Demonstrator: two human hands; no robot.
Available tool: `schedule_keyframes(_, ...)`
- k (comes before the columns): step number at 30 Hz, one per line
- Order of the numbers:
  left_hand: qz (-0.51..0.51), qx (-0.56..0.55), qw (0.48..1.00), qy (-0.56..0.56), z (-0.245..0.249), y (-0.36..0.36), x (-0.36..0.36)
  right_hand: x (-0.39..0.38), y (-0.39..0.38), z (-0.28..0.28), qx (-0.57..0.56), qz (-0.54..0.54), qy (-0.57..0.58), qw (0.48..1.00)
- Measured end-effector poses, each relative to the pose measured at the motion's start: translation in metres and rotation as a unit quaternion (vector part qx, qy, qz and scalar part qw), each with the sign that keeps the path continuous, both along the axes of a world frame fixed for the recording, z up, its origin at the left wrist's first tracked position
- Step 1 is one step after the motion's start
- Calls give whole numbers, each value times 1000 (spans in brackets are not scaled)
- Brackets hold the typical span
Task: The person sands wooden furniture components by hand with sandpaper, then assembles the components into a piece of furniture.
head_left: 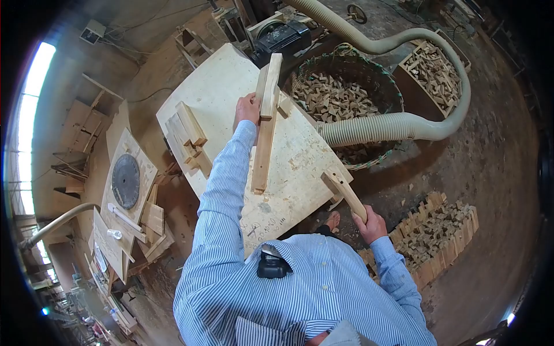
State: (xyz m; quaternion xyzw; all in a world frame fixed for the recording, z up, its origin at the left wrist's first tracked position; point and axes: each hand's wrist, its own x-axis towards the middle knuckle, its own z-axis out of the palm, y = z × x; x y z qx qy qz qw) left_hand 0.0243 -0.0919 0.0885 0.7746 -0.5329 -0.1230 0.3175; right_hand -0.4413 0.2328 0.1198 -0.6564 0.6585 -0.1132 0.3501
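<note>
My left hand [247, 108] is closed on the edge of a joined wooden piece [264, 150] on the pale worktable [294, 167]. This piece has a long bar, a thicker upper block and a short stub sticking out to the right. My right hand [372, 225] grips the handle of what looks like a wooden mallet [346, 193], its short crosspiece head over the table's right corner. Left of my left arm, several cut wooden blocks [189, 130] lie on the table.
A wicker basket [398, 95] of offcuts stands beyond the table, a ribbed hose [375, 128] crossing it. A box of scraps [435, 75] is farther right. Stacked wood pieces [435, 236] lie on the floor. A round saw blade [126, 180] rests on boards at left.
</note>
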Motion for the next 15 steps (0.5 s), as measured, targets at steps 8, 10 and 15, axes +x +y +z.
schedule_keyframes(8,19,19,998,64,14,-8,0,6,-7,-5,-6,10,9,1000)
schedule_keyframes(10,33,12,999,32,17,-14,-1,10,-12,-5,-6,13,5,1000)
schedule_keyframes(15,57,23,997,40,21,-48,12,27,-35,1,1,19,0,1000)
